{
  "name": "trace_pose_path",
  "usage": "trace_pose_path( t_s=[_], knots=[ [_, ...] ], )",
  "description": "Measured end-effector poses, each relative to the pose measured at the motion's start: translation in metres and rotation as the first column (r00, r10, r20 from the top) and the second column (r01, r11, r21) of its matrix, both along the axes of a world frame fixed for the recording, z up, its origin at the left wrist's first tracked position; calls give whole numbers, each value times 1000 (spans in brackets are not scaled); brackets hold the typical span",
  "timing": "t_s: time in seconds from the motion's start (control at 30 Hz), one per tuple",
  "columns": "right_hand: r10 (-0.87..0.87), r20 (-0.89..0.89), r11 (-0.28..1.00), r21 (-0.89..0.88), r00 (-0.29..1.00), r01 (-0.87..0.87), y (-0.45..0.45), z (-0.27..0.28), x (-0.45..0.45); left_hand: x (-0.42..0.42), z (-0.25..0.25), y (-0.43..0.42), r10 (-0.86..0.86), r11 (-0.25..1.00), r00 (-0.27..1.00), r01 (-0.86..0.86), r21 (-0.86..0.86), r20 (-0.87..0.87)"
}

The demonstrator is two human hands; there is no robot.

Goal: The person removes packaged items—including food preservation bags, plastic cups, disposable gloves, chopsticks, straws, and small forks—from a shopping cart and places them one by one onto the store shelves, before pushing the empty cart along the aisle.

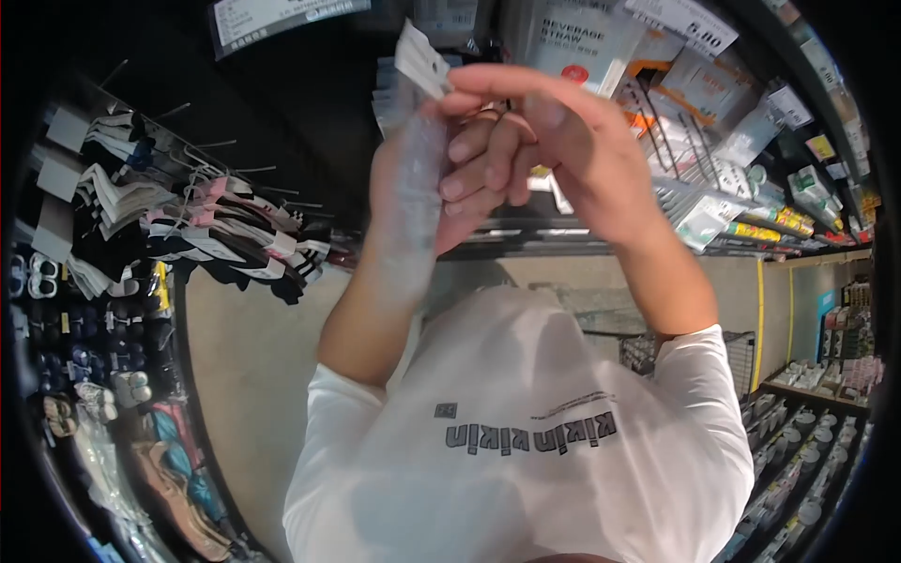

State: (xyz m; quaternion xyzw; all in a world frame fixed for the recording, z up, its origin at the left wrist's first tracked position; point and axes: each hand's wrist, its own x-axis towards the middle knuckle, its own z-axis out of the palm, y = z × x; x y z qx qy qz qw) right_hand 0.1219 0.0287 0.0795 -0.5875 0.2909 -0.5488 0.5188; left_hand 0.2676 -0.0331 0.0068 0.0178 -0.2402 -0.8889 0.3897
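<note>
A long, narrow clear plastic packet (413,216) with a white header (422,62) is held upright in front of me. What is inside the packet is too blurred to name. My left hand (460,178) is behind it, its fingers curled around the packet's right edge. From the right, my right hand (587,141) reaches across, its fingertips closed at the edge just below the header. The fingers of both hands overlap in the middle, so part of the grip is hidden.
Packaged socks (225,225) hang from hooks at left, above racks of slippers (127,385). A shelf of packages, including a beverage straw pack (572,47), stands ahead and right. A wire basket (638,355) is by my right side. More stocked shelves (798,460) stand at lower right.
</note>
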Motion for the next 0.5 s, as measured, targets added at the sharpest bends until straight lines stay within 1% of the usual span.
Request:
trace_pose_path(
  t_s=[0.03, 0.07, 0.1, 0.13, 0.2, 0.23, 0.37, 0.4, 0.43, 0.47, 0.5],
  knots=[
    [-54, -90, 998, 21, 994, 56, 5, 6, 0, -8, -9, -4, -278, 949, 912, 309, 61, -301],
    [-102, -184, 993, 36, 978, 111, 8, 9, 1, -16, -16, -7, -463, 810, 666, 586, 26, -585],
    [-147, -172, 988, 27, 974, 154, 14, 7, 7, -21, -17, -5, -460, 759, 614, 647, 75, -641],
    [-148, -156, 987, 39, 977, 156, 14, 5, 7, -28, -19, -4, -456, 756, 624, 648, 93, -634],
    [-217, -193, 976, -27, 957, 215, 18, 2, 0, -38, -24, 0, -454, 693, 452, 721, 15, -768],
    [-182, -170, 982, -77, 968, 171, 16, -5, -9, -39, -23, -2, -500, 703, 470, 710, -24, -727],
    [-201, -153, 979, -57, 968, 194, 27, 2, -14, -47, -22, 6, -499, 695, 464, 718, -18, -732],
    [-116, -27, 985, 127, 993, 118, 34, 10, -14, -47, -23, 8, -490, 674, 469, 739, 22, -735],
    [-53, 115, 956, 294, 992, 17, 39, 14, -15, -49, -24, 12, -482, 649, 473, 758, 62, -737],
    [-68, 119, 955, 296, 991, 30, 40, 12, -23, -52, -25, 15, -488, 637, 468, 768, 67, -737],
    [99, 186, 950, 276, 977, -149, 36, 10, -34, -58, -27, 19, -490, 639, 422, 769, 15, -763]
  ],
)
